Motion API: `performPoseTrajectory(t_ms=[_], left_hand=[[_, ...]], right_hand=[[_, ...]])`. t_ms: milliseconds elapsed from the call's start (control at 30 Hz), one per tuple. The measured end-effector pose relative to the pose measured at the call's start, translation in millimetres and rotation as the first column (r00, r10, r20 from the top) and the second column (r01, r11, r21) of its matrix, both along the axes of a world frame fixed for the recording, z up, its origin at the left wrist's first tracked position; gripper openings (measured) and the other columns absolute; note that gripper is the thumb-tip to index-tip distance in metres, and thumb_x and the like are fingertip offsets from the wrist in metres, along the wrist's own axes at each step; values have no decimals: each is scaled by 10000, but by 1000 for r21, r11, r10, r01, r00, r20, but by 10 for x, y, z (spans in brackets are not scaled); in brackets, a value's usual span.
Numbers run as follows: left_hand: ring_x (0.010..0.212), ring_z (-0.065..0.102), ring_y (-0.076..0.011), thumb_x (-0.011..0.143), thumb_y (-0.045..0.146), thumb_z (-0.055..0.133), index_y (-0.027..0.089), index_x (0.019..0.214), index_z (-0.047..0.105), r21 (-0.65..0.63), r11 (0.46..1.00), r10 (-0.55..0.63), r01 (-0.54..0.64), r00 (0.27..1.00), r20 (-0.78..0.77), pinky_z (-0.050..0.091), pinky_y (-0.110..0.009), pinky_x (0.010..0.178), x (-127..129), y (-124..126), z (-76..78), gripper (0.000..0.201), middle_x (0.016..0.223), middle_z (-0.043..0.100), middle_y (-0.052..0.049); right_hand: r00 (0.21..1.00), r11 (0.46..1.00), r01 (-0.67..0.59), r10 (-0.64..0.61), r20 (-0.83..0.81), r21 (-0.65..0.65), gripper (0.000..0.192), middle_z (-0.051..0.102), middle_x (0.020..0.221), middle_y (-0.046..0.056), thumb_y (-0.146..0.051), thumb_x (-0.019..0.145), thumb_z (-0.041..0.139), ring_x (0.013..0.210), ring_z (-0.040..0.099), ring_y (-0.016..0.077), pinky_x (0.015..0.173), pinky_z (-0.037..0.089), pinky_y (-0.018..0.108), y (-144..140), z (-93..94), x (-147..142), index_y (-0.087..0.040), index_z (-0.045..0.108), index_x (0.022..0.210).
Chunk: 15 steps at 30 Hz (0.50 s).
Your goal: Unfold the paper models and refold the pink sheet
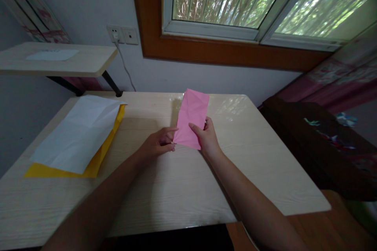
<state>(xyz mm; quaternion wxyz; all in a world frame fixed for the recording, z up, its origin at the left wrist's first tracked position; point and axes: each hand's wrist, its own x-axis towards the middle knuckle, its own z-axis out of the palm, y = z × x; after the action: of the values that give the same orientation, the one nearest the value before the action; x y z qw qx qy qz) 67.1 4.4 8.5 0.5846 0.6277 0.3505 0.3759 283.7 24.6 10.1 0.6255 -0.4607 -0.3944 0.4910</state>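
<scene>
A pink sheet of paper (194, 108), folded into a narrow rectangle with creases across it, is held up over the desk. My right hand (207, 137) grips its lower right side, thumb on the front face and fingers behind. At the lower left corner, my left hand (165, 141) pinches the paper's edge between thumb and fingers. The paper tilts slightly, its top leaning away from me.
To the left, a white sheet (79, 133) lies on a yellow sheet (91, 168) on the pale desk (250, 164). A raised shelf (97, 57) bears another paper (53, 55). A cable (126, 66) hangs from the wall socket. A dark cabinet (294, 125) stands at right.
</scene>
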Motion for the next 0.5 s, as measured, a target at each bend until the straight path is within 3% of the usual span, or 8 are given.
performPoseTrajectory(t_ms=[167, 300, 500], left_hand=[[772, 651, -142, 849, 223, 705, 241, 1097, 754, 268, 963, 72, -18, 979, -191, 514, -270, 728, -31, 25, 32, 253, 833, 673, -22], [839, 642, -146, 879, 192, 655, 250, 1053, 770, 427, 904, 114, -8, 968, -223, 513, -256, 730, -42, 30, 78, 217, 927, 672, -52], [763, 572, -111, 869, 154, 672, 259, 993, 772, 633, 771, 226, -72, 960, -166, 478, -219, 650, -40, 8, 80, 191, 934, 583, -36]], right_hand=[[999, 999, -26, 25, -31, -30, 554, 682, 1065, 29, -326, 677, 863, 921, 657, 209, 807, 569, 365, 10, -28, -4, -252, 522, 1107], [999, 998, -47, 46, -21, -51, 573, 686, 1059, 27, -335, 656, 875, 907, 660, 208, 785, 572, 360, 15, -44, -5, -250, 523, 1100], [998, 995, -63, 64, 4, -75, 548, 691, 1004, 18, -350, 651, 862, 886, 662, 216, 765, 574, 365, 4, -17, -21, -250, 522, 1069]])
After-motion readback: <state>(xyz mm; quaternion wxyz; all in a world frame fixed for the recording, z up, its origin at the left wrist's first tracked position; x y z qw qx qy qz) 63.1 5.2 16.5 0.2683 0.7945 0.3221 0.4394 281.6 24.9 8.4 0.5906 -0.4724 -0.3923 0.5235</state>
